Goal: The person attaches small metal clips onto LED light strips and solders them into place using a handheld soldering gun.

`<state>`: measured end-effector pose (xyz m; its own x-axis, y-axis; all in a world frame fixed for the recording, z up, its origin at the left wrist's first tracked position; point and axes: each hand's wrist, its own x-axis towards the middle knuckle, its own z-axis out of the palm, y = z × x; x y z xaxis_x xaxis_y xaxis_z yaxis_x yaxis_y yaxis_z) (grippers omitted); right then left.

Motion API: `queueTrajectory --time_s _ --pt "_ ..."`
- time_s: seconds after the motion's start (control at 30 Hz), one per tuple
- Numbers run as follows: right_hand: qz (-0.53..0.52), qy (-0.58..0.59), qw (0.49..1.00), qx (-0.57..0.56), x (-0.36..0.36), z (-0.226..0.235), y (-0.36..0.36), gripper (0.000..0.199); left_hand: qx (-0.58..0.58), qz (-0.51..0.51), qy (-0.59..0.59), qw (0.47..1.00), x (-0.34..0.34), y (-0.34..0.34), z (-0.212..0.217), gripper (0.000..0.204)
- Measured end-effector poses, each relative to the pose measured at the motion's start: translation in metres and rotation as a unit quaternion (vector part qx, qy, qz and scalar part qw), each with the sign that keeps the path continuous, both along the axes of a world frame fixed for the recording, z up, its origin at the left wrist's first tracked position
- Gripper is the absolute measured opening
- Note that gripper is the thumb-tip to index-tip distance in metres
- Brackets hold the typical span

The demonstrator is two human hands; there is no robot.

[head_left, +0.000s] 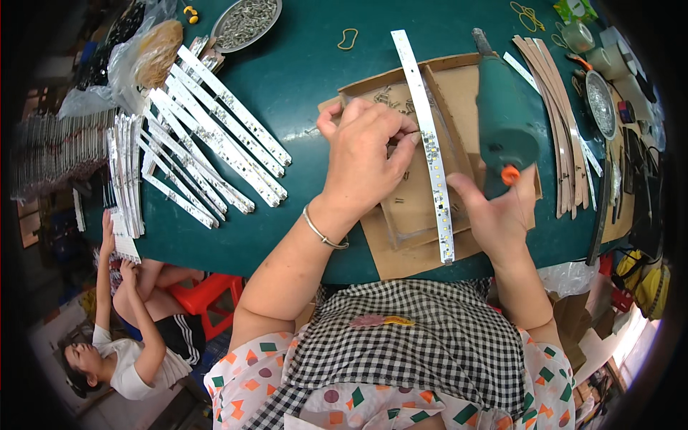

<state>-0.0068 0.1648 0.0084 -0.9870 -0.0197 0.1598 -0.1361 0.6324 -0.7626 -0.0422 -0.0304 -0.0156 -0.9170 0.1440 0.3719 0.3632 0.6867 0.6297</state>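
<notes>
The white LED circuit strip [436,179] lies lengthwise over the cardboard tray [456,82], its far end projecting past the tray's far rim and its near end past the near rim. A brown cardboard sheet [390,266] extends from under the tray toward the near edge of the green table [304,72]. Left of the tray, a broad band of tabletop separates it from the spread LED strips [228,152]; right of the tray, only a narrow gap precedes the brown strips [560,122]. The left hand [369,154] is above the tray, thumb and index finger pinched on a small thin part, too small to identify, at the LED circuit strip's left edge. The right hand [502,218] is over the tray's right half, thumb spread just beside that strip; the other fingers are mostly behind the blurred green handheld tool [509,115], so whether they grip it cannot be told. Count: one LED circuit strip across the tray; one handheld tool; one rubber band [341,44] beyond the tray; two metal bowls, one far left of the tray [235,50], one to its right [609,136]; one co-worker [136,358] and one red stool [208,297], both near left of the tray. Overlap prevents counting the spread LED strips.
</notes>
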Motion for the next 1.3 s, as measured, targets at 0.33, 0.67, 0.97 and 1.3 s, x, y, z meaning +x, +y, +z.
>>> queueTrajectory --time_s 0.33,0.67,0.97,1.3 --pt "0.025 -0.147 0.907 -0.394 0.044 0.037 0.061 0.081 -0.011 -0.006 0.0 1.0 0.001 -0.001 -0.001 0.007" --pt "-0.001 -0.226 0.889 -0.399 0.051 0.043 0.069 0.079 -0.002 0.001 -0.006 1.0 0.001 0.0 -0.002 0.008" --pt "-0.014 -0.195 0.911 -0.364 0.05 0.042 0.061 0.078 -0.006 0.006 -0.001 1.0 0.001 0.001 -0.002 0.007" --pt "0.014 -0.166 0.898 -0.407 0.047 0.039 0.067 0.083 0.0 0.005 0.01 1.0 0.001 0.002 -0.003 0.006"
